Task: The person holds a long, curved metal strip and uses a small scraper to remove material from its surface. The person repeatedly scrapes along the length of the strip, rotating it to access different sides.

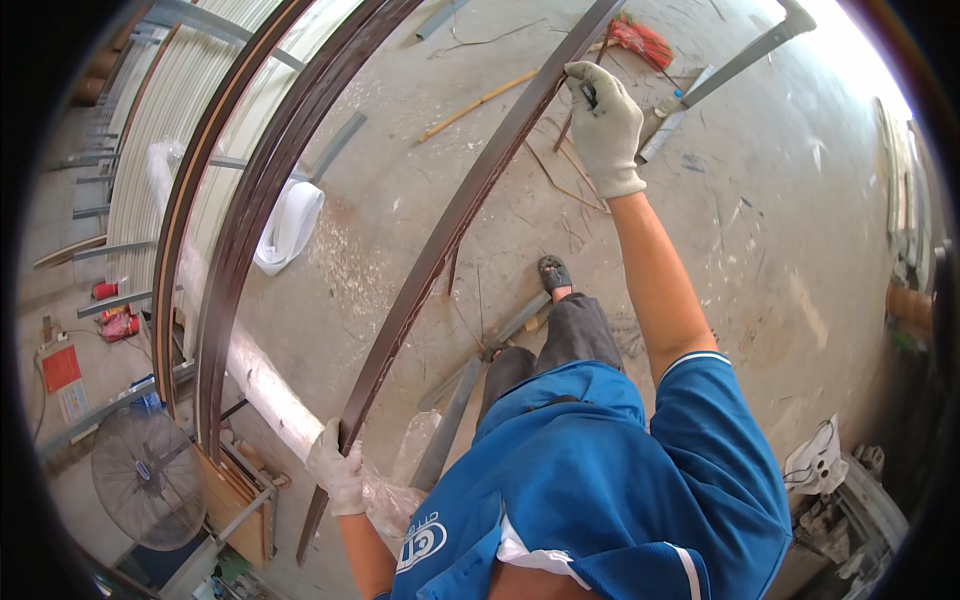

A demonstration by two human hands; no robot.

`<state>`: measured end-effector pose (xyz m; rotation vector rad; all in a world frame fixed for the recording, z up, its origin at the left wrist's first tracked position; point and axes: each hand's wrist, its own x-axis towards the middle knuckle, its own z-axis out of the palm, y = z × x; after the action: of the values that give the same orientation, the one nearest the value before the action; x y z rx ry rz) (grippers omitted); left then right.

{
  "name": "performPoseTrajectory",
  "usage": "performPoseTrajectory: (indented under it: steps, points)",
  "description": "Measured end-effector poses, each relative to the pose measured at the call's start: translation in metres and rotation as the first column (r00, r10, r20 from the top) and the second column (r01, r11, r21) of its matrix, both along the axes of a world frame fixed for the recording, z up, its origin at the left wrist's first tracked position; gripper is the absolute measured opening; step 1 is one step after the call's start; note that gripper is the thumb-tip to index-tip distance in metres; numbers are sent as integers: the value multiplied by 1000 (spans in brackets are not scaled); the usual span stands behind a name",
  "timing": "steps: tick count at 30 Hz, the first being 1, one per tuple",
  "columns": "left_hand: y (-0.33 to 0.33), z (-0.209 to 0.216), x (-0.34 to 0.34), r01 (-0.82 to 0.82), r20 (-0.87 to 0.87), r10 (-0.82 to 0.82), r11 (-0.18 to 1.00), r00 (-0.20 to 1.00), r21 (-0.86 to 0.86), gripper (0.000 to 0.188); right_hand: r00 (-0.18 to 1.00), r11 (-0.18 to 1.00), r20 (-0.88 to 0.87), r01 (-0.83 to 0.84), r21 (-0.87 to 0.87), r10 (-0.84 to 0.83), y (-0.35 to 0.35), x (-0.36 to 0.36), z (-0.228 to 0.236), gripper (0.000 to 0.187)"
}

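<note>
A long dark brown strip [440, 245] runs slantwise in front of me, from the lower left to the top of the view. My left hand [337, 468], in a white work glove, is closed around its lower part, and the strip's end sticks out below. Higher up, my gloved right hand [606, 128] is closed beside the strip's right edge, with its fingertips at that edge. Something small and dark shows in its curled fingers, too little to name. Along the right edge between my hands, the strip looks ragged.
More dark brown strips [250, 200] stand on the left, over a rack of pale panels [165, 130]. A plastic-wrapped roll [275, 395] and a fan [148, 478] lie lower left. A broom [640, 42], a bamboo stick [475, 105] and metal bars [450, 425] are on the floor.
</note>
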<state>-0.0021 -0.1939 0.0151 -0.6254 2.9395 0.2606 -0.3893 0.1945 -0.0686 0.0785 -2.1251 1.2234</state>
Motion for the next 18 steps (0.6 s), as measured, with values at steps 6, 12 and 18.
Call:
performPoseTrajectory:
  steps: [6,12,18]
  points:
    - [-3,0,-1,-52,47,51,998,998,21,45,979,942,193,0,-336,69,17,1,10,19]
    - [-4,-2,1,-63,13,63,997,998,41,48,996,997,53,-76,-17,77,10,4,11,21]
    - [-3,-3,0,-38,6,38,999,999,7,46,994,941,53,-77,-330,100,12,-3,9,20]
